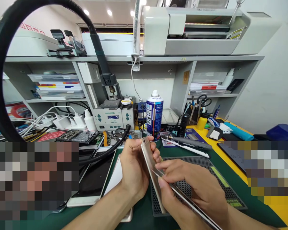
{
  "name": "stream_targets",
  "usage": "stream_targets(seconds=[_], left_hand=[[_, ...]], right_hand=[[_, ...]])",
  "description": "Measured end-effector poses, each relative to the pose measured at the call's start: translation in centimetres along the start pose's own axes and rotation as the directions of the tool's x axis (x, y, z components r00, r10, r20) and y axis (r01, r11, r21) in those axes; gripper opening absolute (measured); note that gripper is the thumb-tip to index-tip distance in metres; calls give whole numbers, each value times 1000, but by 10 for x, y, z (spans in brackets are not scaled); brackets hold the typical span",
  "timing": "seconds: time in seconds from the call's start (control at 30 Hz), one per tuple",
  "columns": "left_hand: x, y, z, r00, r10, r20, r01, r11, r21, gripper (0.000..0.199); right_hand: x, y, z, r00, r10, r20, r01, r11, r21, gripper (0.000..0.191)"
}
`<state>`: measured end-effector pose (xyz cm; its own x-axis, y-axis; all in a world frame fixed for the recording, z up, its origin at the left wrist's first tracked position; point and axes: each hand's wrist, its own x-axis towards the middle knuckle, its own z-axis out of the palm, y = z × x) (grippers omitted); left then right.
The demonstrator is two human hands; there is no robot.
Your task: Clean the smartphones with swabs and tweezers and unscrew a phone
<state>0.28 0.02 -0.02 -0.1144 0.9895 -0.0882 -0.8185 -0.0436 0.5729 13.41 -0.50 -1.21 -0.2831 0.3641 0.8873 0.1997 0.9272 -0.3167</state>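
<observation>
My left hand is closed around a gold smartphone, holding it tilted up on its edge with the fingertips along the far side. My right hand pinches a pair of long metal tweezers. Their pointed tips meet or hover just over the phone's gold surface, near its middle; I cannot tell whether they touch. The right fingers hide part of the phone's lower side. Under both hands lies a dark perforated mat on the green work surface.
A blue spray can stands behind the hands, beside a soldering or hot-air station. At left lie a black-screened phone, a white-backed phone and a black hose. Soldering handles rest at right. Blurred patches cover both sides.
</observation>
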Motion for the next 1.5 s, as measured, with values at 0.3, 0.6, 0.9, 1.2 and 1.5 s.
stream_targets(seconds=[0.3, 0.6, 0.9, 1.2, 1.5], left_hand=[[-1, 0, -2, 1000, -12, 18, 12, 1000, -1, 33], [-1, 0, 0, 1000, -5, 7, 5, 1000, 9, 32], [-2, 0, 0, 1000, 11, -3, -10, 999, 41, 33], [-3, -2, -1, 1000, 10, -2, -10, 998, 69, 33], [-5, -2, 2, 999, 28, 26, -29, 999, 40, 26]], right_hand=[[0, -1, 2, 1000, -19, -8, 19, 1000, 4, 22], [0, -3, 1, 1000, -18, 12, 18, 1000, -14, 22], [2, -3, 1, 1000, -19, -14, 19, 1000, -24, 21], [5, -4, 0, 999, -37, -32, 36, 998, -44, 22], [4, -5, 0, 997, -15, -78, 13, 1000, -24, 22]])
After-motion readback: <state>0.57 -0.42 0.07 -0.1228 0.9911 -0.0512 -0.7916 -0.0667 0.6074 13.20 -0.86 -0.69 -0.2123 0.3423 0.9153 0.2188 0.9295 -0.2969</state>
